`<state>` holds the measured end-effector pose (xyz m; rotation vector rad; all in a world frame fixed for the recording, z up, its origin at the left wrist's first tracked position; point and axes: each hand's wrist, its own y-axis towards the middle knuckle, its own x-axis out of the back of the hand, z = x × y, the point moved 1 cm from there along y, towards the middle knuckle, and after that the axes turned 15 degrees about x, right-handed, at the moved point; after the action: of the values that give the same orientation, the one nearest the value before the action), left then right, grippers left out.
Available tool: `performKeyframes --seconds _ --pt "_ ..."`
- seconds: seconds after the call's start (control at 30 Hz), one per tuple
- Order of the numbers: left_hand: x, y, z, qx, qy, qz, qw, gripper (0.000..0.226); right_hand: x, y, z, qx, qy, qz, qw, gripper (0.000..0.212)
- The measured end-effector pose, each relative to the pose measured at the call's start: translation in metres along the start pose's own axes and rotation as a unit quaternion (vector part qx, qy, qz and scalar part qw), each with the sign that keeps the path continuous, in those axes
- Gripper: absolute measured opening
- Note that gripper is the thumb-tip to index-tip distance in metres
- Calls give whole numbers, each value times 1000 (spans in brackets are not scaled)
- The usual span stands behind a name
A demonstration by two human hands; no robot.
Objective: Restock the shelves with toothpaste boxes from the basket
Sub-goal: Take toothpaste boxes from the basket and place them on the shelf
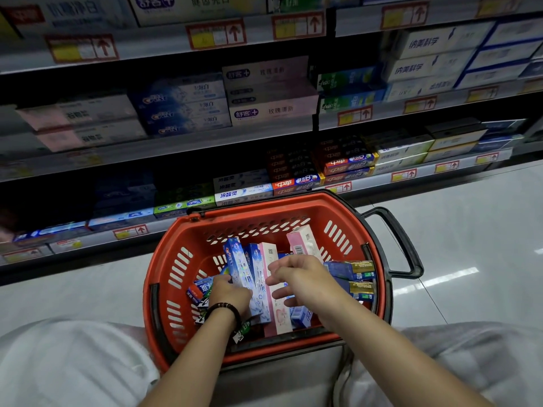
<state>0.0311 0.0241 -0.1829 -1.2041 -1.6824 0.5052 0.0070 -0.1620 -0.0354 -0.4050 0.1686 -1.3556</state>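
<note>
A red plastic basket [249,221] sits on the floor between my knees and holds several toothpaste boxes. Upright in it stand two blue boxes [239,264] and a pink box [271,259]; another pink box [302,240] leans at the back, and dark blue boxes with gold ends [352,270] lie at the right. My left hand [227,293] is inside the basket with its fingers curled against the left blue box. My right hand [296,277] hovers over the pink box, fingers loosely bent, holding nothing I can see.
Shelves of toothpaste boxes run across the view behind the basket: a bottom shelf [132,230] with blue and green boxes, red boxes [293,183] to the right, higher shelves above. The basket's black handle [402,239] sticks out to the right. Pale tiled floor [470,230] lies on the right.
</note>
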Motion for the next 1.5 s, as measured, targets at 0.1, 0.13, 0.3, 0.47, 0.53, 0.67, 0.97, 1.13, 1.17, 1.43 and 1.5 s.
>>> performKeyframes --seconds 0.1,0.13,0.3,0.47,0.53,0.67,0.97,1.13,1.17,1.43,1.5 --pt "8 -20 -9 2 -7 7 1000 39 1 -1 1 5 0 -4 1000 13" --pt "11 -29 -11 1 -14 12 1000 32 2 -2 1 6 0 -6 1000 13" --pt "21 -38 -15 25 -46 16 999 66 2 -5 2 14 -20 -12 1000 13" --pt "31 -65 -22 40 -98 54 993 50 0 -8 -1 30 -51 -15 998 13" --pt "33 -82 -28 26 -115 82 990 29 0 -7 -5 34 -68 -15 997 15" --pt "37 -104 -40 0 -145 101 984 25 -1 -6 -11 49 -86 -5 995 24" --pt "44 -137 -59 -49 -186 150 970 25 -2 -15 -6 127 -179 -7 976 49" --pt "45 -147 -62 -35 -202 169 964 15 -4 -15 -8 181 -190 -19 965 41" --pt "44 -146 -62 -34 -207 169 963 17 -4 -14 -9 186 -193 -25 963 40" --pt "45 -143 -63 -53 -225 167 958 24 -4 -12 -10 220 -189 -69 955 23" --pt "46 -140 -63 -66 -214 159 961 33 -5 -12 -10 224 -190 -81 952 19"
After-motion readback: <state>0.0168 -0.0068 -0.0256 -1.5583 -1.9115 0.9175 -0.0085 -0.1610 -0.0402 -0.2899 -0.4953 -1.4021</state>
